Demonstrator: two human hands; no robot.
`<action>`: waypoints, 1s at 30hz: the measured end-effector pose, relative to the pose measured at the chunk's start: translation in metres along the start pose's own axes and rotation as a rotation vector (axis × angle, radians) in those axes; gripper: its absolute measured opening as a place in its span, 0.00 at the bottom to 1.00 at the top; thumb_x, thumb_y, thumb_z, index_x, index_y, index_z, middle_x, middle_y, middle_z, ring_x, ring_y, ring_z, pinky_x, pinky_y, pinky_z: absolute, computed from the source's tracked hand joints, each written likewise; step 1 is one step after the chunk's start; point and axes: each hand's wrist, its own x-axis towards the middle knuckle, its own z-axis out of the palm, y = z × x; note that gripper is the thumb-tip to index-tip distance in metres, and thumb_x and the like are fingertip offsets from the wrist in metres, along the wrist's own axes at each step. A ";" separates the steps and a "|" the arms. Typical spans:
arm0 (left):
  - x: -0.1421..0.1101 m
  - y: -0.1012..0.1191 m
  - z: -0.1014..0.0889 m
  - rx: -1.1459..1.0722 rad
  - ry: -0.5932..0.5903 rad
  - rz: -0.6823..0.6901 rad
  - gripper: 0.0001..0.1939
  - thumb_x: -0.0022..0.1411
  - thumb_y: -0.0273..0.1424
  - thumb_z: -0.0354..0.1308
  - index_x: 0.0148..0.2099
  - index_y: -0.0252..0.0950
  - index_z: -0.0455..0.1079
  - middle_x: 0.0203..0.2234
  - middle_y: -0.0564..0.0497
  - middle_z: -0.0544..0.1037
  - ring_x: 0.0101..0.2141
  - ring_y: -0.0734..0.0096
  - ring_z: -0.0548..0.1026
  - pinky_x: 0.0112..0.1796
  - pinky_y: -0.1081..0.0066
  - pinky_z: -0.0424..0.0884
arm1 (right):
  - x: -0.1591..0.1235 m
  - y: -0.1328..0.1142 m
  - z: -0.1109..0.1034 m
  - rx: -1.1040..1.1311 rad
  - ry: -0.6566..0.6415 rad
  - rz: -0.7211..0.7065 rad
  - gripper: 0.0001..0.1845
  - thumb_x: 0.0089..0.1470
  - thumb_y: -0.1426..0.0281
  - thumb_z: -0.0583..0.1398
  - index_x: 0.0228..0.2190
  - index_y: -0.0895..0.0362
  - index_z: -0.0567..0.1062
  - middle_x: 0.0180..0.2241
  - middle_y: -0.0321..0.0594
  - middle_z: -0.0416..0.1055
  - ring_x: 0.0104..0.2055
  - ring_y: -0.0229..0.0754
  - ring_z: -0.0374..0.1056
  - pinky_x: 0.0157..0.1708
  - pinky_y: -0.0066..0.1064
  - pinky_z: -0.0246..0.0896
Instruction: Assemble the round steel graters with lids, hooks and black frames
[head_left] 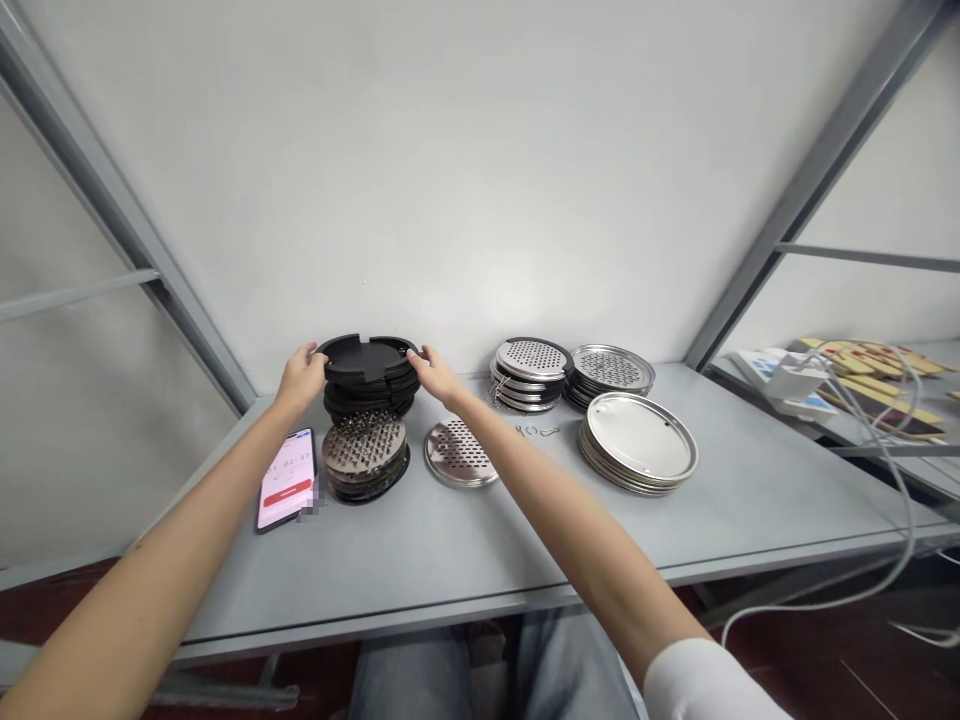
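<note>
Our left grip (302, 378) and right grip (436, 374) hold opposite edges of the top black slotted disc (367, 358), spread wide around it. It sits on a stack (369, 403) near the counter's (750, 500) back edge, with a perforated steel stack (364, 450) just in front and a phone (286, 480) nearer the left edge.

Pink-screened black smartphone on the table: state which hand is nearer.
Left. The left hand sits beyond the pink-screened black smartphone, on the black disc stack's left side; the right hand is farther, on that stack's right side.
</note>
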 end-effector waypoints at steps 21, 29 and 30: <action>-0.010 0.025 0.001 -0.042 -0.061 -0.137 0.36 0.58 0.43 0.55 0.65 0.32 0.55 0.59 0.38 0.66 0.59 0.52 0.64 0.59 0.57 0.59 | 0.004 0.010 0.019 0.197 0.040 0.082 0.33 0.51 0.54 0.60 0.54 0.55 0.64 0.59 0.46 0.61 0.57 0.45 0.62 0.55 0.37 0.58; -0.004 0.033 0.009 0.032 0.066 -0.185 0.28 0.58 0.32 0.48 0.60 0.30 0.62 0.58 0.39 0.67 0.60 0.50 0.62 0.59 0.53 0.57 | 0.006 0.015 0.021 0.171 0.061 0.072 0.36 0.49 0.52 0.61 0.55 0.55 0.63 0.59 0.47 0.61 0.60 0.45 0.59 0.57 0.36 0.56; -0.002 0.034 0.010 0.034 0.064 -0.177 0.25 0.58 0.31 0.49 0.58 0.31 0.65 0.57 0.40 0.69 0.59 0.50 0.63 0.59 0.53 0.58 | 0.006 0.015 0.020 0.164 0.054 0.070 0.35 0.49 0.52 0.61 0.55 0.54 0.63 0.60 0.47 0.60 0.61 0.45 0.58 0.57 0.37 0.56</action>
